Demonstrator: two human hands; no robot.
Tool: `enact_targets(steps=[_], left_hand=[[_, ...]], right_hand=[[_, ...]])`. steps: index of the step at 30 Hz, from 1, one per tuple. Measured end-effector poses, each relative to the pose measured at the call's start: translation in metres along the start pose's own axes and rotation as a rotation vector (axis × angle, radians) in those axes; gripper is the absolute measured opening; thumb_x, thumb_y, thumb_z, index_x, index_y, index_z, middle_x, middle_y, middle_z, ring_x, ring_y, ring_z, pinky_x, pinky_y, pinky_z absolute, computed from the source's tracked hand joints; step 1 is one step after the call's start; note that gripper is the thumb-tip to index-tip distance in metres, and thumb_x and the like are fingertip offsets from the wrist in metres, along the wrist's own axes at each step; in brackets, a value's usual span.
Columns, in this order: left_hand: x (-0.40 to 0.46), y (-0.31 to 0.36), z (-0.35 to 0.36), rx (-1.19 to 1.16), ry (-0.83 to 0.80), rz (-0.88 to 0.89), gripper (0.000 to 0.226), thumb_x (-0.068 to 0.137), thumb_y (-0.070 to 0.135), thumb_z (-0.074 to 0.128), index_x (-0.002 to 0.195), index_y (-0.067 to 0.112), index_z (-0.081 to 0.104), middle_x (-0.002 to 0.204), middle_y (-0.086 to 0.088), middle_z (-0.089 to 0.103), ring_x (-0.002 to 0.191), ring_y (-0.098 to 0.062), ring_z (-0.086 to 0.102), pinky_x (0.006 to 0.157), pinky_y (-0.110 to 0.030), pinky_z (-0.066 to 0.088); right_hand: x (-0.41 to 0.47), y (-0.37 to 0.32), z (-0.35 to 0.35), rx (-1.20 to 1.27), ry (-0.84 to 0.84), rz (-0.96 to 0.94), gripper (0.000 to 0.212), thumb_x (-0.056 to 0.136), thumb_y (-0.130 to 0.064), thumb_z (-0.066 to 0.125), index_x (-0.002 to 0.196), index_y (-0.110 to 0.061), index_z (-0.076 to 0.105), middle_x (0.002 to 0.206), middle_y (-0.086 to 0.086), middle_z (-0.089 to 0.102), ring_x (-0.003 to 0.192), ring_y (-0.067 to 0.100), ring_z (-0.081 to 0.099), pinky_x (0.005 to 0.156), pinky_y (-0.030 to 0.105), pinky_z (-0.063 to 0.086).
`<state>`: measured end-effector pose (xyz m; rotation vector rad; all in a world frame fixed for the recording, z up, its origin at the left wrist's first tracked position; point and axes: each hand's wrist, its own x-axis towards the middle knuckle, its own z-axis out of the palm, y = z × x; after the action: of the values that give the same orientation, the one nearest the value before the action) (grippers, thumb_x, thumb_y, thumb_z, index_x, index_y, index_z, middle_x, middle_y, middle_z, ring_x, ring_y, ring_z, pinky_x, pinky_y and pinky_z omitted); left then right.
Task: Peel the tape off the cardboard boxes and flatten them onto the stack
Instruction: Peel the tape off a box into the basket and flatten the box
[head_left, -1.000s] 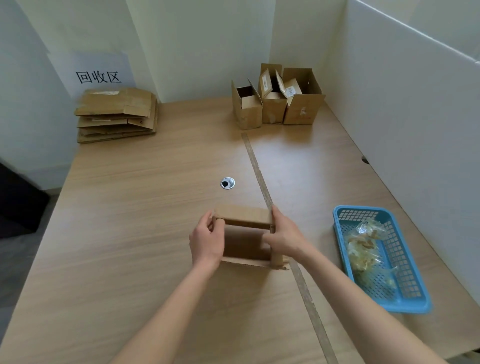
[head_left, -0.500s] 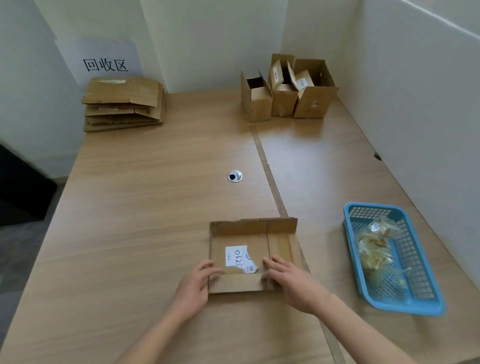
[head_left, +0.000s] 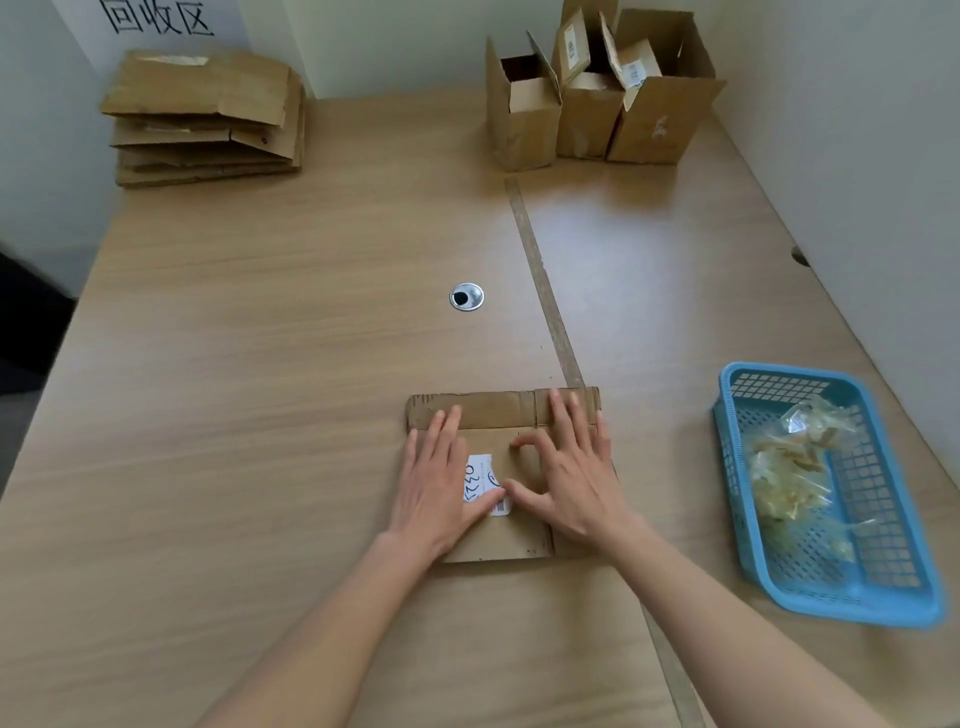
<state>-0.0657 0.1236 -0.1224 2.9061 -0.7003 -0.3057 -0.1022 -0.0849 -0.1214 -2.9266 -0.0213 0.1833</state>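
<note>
While lying flat, box (head_left: 498, 535) long axis fore-aft | left hand (head_left: 434, 486), right hand (head_left: 574, 480) pressing.

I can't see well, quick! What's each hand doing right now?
Left hand: open, fingers straight, pressing flat on the cardboard box.
Right hand: open, fingers spread, pressing on the same box.

Head-worn view, forward and down over the table (head_left: 260, 364), close.
</note>
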Motion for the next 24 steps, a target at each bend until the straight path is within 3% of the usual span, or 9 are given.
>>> enact_targets(steps=[2,4,8,11,14,17,20,22,24], left_hand=[[0.004,0.0,0.009,-0.006,0.044,0.007,0.081,0.088,0.08,0.033,0.123,0.01,0.055,0.17,-0.007,0.006,0.157,-0.025,0.004,0.126,-0.05,0.005],[0.003,0.0,0.017,-0.064,0.153,0.029,0.077,0.085,0.075,0.045,0.117,0.007,0.06,0.166,-0.01,0.025,0.154,-0.029,0.023,0.123,-0.056,0.019],[0.003,-0.001,0.021,-0.029,0.167,-0.012,0.085,0.087,0.071,0.044,0.154,0.02,0.042,0.166,-0.005,0.028,0.153,-0.025,0.026,0.121,-0.055,0.023],[0.004,0.0,0.022,-0.013,0.152,-0.033,0.081,0.089,0.066,0.043,0.159,0.024,0.034,0.167,-0.003,0.024,0.155,-0.023,0.021,0.122,-0.054,0.02],[0.005,-0.003,0.025,-0.032,0.136,-0.039,0.081,0.091,0.065,0.044,0.16,0.027,0.029,0.169,-0.001,0.018,0.156,-0.021,0.013,0.124,-0.052,0.014],[0.004,-0.005,0.023,-0.016,0.031,-0.056,0.083,0.092,0.069,0.035,0.163,0.033,0.009,0.171,0.005,-0.003,0.156,-0.014,-0.01,0.125,-0.049,-0.001],[0.008,-0.002,0.009,-0.071,-0.06,-0.092,0.085,0.091,0.074,0.032,0.159,0.043,-0.007,0.168,0.009,-0.019,0.15,-0.008,-0.029,0.121,-0.041,-0.02],[0.003,0.006,0.002,-0.122,-0.034,-0.198,0.086,0.089,0.077,0.044,0.155,0.05,-0.004,0.166,0.005,-0.024,0.15,-0.013,-0.031,0.117,-0.041,-0.025],[-0.013,0.019,-0.003,-0.233,0.044,-0.434,0.088,0.083,0.075,0.058,0.153,0.054,0.01,0.166,-0.003,-0.017,0.153,-0.022,-0.017,0.121,-0.049,-0.013]], right_hand=[[0.002,0.004,0.01,-0.031,-0.006,-0.015,0.056,0.086,-0.08,0.034,0.129,-0.044,0.043,0.169,0.011,-0.004,0.155,0.03,-0.014,0.121,0.06,-0.002],[0.002,0.007,0.016,-0.038,0.05,-0.029,0.059,0.088,-0.077,0.038,0.135,-0.043,0.046,0.169,0.014,0.005,0.156,0.032,-0.003,0.12,0.063,0.006],[0.004,0.008,0.02,-0.022,0.173,-0.024,0.067,0.09,-0.069,0.044,0.152,-0.043,0.037,0.167,0.016,0.017,0.155,0.034,0.015,0.118,0.063,0.015],[0.004,0.008,0.022,-0.013,0.186,-0.031,0.068,0.09,-0.068,0.045,0.153,-0.044,0.035,0.166,0.017,0.019,0.154,0.034,0.017,0.118,0.064,0.017],[0.006,0.01,0.024,-0.015,0.167,-0.041,0.07,0.09,-0.071,0.042,0.155,-0.046,0.029,0.167,0.016,0.015,0.155,0.033,0.011,0.118,0.064,0.015],[0.004,0.008,0.019,-0.008,0.116,-0.027,0.072,0.091,-0.073,0.036,0.157,-0.047,0.021,0.169,0.014,0.006,0.156,0.031,0.002,0.119,0.063,0.009],[0.007,0.01,0.006,0.069,-0.022,-0.042,0.07,0.094,-0.074,0.025,0.157,-0.052,0.002,0.168,0.006,-0.019,0.153,0.024,-0.024,0.121,0.059,-0.007],[0.003,0.021,-0.003,0.222,-0.08,-0.01,0.07,0.097,-0.068,0.03,0.157,-0.051,-0.002,0.165,-0.001,-0.029,0.149,0.017,-0.033,0.123,0.053,-0.011],[-0.015,0.03,-0.008,0.231,-0.046,0.092,0.076,0.095,-0.066,0.043,0.157,-0.049,0.003,0.165,0.0,-0.026,0.151,0.02,-0.027,0.125,0.048,-0.007]])
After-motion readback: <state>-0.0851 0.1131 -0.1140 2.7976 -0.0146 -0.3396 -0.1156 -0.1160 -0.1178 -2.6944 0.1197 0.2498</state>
